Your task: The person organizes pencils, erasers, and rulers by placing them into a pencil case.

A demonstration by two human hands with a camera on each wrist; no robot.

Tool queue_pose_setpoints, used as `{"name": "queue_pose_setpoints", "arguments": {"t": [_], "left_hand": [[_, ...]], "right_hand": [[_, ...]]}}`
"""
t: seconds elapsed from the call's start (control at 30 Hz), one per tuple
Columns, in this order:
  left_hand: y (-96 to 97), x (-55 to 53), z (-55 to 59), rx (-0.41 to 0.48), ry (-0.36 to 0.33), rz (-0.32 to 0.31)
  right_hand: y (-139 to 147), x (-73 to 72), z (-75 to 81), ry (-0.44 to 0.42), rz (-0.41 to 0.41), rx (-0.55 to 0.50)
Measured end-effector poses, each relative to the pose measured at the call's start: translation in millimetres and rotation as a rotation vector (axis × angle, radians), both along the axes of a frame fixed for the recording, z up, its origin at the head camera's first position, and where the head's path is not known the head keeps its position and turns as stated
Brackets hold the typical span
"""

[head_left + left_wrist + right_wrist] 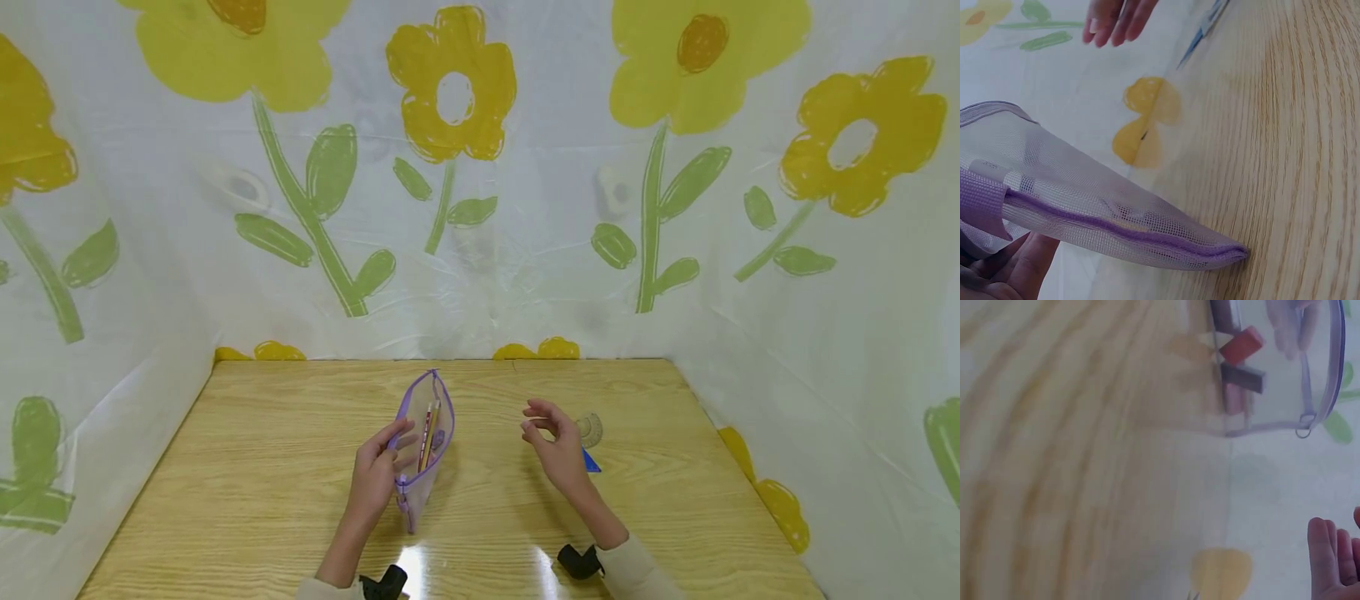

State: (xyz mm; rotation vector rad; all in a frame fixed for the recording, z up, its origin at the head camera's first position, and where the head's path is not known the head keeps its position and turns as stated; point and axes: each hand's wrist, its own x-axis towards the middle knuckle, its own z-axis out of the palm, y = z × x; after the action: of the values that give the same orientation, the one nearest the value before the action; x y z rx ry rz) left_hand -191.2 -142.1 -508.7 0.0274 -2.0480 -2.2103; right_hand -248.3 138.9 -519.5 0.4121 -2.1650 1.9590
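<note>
My left hand [375,467] grips the side of a see-through mesh pencil pouch [422,500] with purple edging. The pouch stands upright with its mouth spread wide. Inside lean two pencils [427,437], one dark red and one yellow, beside a small purple item [438,437]. Through its wall in the right wrist view show a red block [1242,345] and a grey bar [1244,378]. My right hand [558,446] hovers to the right of the pouch, fingers loosely bent and holding nothing. In the left wrist view, the pouch covers part of the left hand [1025,269].
A clear protractor [592,429] and a blue set square [591,461] lie on the wooden table [285,433], partly behind the right hand. A thin blue-grey pointed object [1200,34] shows in the left wrist view. Flower-printed cloth [540,208] encloses the table's back and sides.
</note>
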Motion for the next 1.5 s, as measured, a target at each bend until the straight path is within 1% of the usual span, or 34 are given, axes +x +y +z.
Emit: {"name": "queue_pose_setpoints", "arguments": {"t": [0.1, 0.33, 0.5, 0.63, 0.73, 0.83, 1.0, 1.1, 1.33, 1.5], "left_hand": [[0.2, -0.6, -0.8, 0.002, -0.003, 0.001], [1.0, -3.3, -1.8, 0.005, 0.015, 0.004], [2.7, -3.2, -2.3, -0.004, 0.019, 0.01], [3.6, -2.4, -2.3, -0.01, 0.023, 0.014], [4.1, -2.3, -1.9, -0.01, 0.024, 0.016], [4.0, -2.1, -1.1, -0.007, 0.024, 0.013], [2.0, -1.2, 0.3, 0.002, 0.006, 0.025], [1.4, 0.8, 1.2, -0.012, 0.014, 0.022], [2.8, 1.0, 0.2, -0.001, 0.0, 0.013], [3.0, 1.1, 1.0, 0.003, -0.006, 0.013]], "right_hand": [[8, 0.2, -4.6, -0.022, 0.001, 0.012], [21, 0.8, -9.3, -0.017, 0.002, 0.08], [31, 0.5, -10.0, -0.075, 0.019, 0.119], [40, 0.1, -8.6, -0.118, 0.034, 0.187], [47, -1.1, -7.6, -0.144, 0.018, 0.253], [54, -2.9, -6.3, -0.172, -0.018, 0.307], [62, -5.8, -4.4, -0.215, -0.065, 0.364], [66, -7.0, -4.8, -0.233, -0.078, 0.393], [72, -14.6, -11.1, -0.228, -0.111, 0.474], [76, -18.2, -12.8, -0.23, -0.114, 0.546]]}}
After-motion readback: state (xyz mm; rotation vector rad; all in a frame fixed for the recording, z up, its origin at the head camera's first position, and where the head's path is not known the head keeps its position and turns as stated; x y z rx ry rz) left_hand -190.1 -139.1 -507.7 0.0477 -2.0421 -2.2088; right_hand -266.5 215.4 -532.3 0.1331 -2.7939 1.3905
